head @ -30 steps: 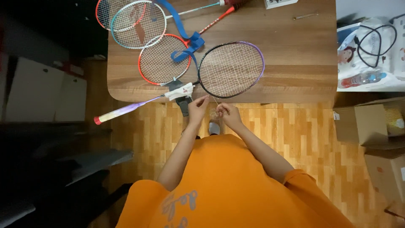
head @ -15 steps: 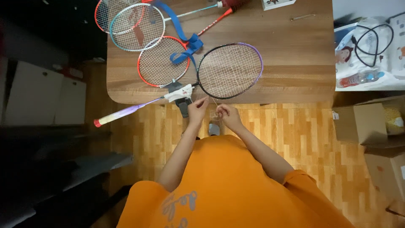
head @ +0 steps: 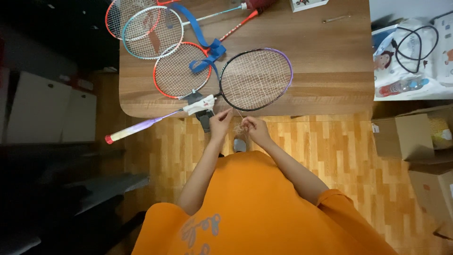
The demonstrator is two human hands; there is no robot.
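Pinching loose string (head: 239, 128) at centre frame, my left hand (head: 220, 123) and right hand (head: 255, 129) were closed beside the purple-rimmed badminton racket (head: 256, 79) on the desk (head: 330, 71); string seemed light, limp, best held near its end.

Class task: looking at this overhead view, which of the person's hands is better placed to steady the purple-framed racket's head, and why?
Probably the left hand: it sits at the near rim of the purple-framed racket. The right hand lies lower, off the frame, pinching loose string.
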